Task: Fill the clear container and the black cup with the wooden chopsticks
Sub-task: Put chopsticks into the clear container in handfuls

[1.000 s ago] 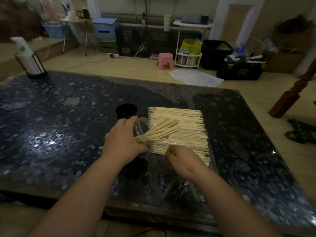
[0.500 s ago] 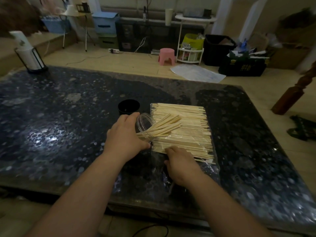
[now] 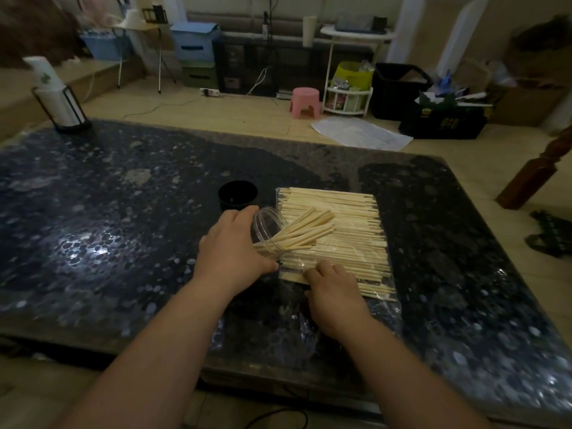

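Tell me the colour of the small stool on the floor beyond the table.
Pink. The stool shows best in the head view, the only one.

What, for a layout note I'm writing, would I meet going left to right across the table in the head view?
From the left: white roll in a black wire stand → black cup → clear container, tilted, with some sticks poking out → pile of wooden chopsticks.
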The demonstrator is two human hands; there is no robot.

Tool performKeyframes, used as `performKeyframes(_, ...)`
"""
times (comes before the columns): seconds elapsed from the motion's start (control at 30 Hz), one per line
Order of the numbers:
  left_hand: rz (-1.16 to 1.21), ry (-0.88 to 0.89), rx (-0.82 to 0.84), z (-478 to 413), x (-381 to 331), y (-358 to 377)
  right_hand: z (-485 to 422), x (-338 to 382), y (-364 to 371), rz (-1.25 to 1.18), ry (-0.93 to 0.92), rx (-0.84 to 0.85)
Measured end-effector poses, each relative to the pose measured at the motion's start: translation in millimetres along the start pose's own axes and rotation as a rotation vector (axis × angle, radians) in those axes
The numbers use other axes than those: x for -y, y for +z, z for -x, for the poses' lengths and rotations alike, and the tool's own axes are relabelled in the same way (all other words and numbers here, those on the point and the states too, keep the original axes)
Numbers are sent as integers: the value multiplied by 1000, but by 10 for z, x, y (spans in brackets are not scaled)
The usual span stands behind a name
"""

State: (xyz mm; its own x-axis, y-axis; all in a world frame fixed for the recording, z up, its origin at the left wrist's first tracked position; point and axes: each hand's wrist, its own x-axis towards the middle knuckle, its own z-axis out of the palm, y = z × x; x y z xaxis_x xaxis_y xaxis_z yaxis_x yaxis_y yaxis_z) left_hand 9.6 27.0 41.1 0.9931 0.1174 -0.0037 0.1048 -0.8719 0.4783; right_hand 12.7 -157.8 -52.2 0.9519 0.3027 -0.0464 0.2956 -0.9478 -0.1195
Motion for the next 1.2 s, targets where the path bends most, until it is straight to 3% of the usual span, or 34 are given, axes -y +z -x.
performKeyframes(1.2,9,5,3,14,-49,4,51,-23,-81,25,-25,73)
